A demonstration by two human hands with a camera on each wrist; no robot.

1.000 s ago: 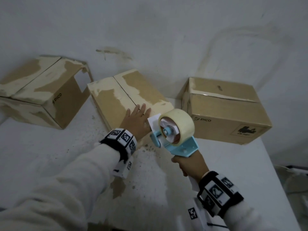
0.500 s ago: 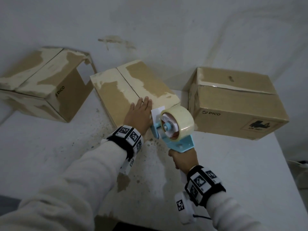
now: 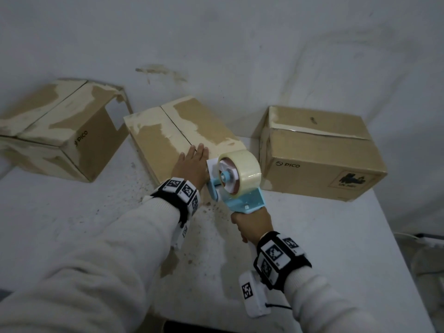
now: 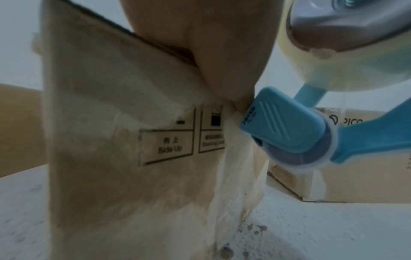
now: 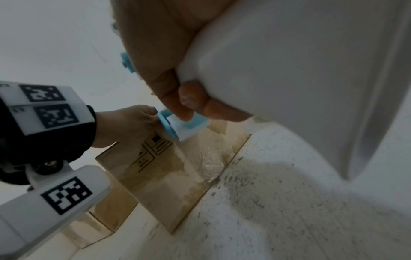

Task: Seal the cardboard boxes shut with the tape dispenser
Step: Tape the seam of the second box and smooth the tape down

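Only wrist-side: dispenser (image 4: 286, 126) at "Side Up" box (image 4: 133, 140); right hand (image 5: 160, 58) grip tight round it.

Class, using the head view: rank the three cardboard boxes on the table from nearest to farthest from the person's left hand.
1. Middle worn brown cardboard box: the left hand lies flat on its near end.
2. Right-hand cleaner brown cardboard box with a PICO logo: beyond the blue tape dispenser, to the hand's right.
3. Left-hand worn brown cardboard box with a torn flap: farthest, at the table's far left.
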